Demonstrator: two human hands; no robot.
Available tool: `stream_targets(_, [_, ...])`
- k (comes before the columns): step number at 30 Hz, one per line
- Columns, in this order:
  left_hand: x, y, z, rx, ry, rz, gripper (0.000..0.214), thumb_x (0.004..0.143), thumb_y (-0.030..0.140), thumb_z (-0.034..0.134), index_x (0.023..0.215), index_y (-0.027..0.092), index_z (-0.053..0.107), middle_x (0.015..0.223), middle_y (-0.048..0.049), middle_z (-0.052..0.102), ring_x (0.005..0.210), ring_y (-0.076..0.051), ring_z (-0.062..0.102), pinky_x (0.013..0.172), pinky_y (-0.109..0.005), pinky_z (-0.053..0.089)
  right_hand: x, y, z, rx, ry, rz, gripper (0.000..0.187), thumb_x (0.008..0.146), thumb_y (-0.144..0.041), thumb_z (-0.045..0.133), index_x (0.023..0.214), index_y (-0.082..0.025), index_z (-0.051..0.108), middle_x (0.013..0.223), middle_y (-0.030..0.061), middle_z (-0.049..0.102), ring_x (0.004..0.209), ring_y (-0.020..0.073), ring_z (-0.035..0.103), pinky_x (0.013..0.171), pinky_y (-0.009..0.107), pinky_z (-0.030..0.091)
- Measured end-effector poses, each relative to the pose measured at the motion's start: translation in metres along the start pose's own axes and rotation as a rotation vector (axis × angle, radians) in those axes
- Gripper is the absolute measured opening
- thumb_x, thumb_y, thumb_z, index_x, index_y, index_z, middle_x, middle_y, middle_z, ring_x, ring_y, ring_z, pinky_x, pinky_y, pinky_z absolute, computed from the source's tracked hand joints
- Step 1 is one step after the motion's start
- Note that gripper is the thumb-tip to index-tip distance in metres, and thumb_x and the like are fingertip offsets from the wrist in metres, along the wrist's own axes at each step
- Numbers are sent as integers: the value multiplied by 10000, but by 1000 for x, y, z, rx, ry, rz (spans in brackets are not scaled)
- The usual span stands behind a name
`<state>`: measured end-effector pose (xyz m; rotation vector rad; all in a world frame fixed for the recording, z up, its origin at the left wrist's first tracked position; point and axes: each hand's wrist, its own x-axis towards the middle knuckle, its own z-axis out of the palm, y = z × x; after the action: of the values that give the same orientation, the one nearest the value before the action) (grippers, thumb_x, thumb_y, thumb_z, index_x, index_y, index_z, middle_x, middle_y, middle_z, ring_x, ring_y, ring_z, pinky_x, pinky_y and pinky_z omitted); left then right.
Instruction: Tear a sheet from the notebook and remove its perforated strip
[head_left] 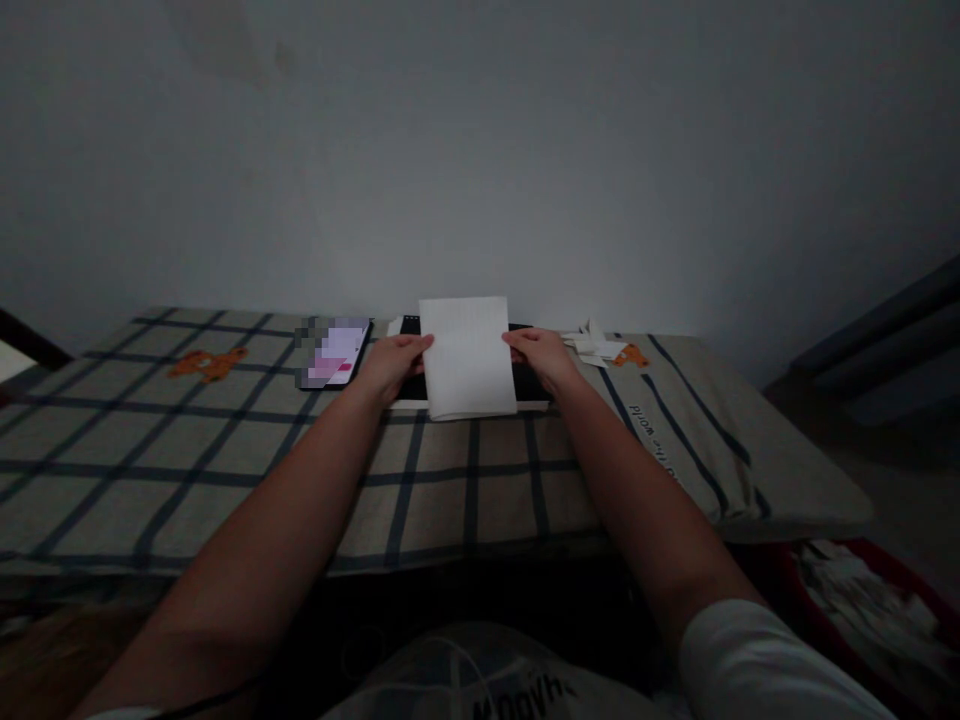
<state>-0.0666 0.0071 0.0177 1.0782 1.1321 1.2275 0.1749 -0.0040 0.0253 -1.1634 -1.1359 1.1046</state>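
Note:
A white sheet of paper (pixel 469 358), faintly lined and seemingly folded at its near edge, is held up between my two hands. My left hand (pixel 397 362) pinches its left edge with the thumb on top. On the opposite edge, my right hand (pixel 541 354) grips in the same way. Beneath the paper lies a flat black object (pixel 531 386) with a pale border along its near side; the paper hides most of it, so its kind is unclear.
A phone (pixel 336 354) with a lit screen lies left of my hands. Folded white paper (pixel 594 346) sits to the right. A checked cloth (pixel 442 490) covers the table, which meets the wall (pixel 480 150). A red bin (pixel 870 560) with crumpled paper stands below right.

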Motion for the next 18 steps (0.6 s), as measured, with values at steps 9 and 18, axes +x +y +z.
stream_targets(9, [-4,6,3,-12,95,23,202,650,265,817,711,137,673,742,-41,691,642,-111,605,617,-231,485,2,3,-6,83,-152,74,64,780,-210,707,724,-180,718,728,41,700,634,95,598,670,257,530])
stream_targets(18, [-8,9,6,-33,90,20,180,673,234,802,738,127,672,797,-55,705,678,-114,628,658,-235,510,0,-1,-3,13,-85,46,74,771,-187,679,704,-181,711,641,7,674,576,89,576,620,250,504])
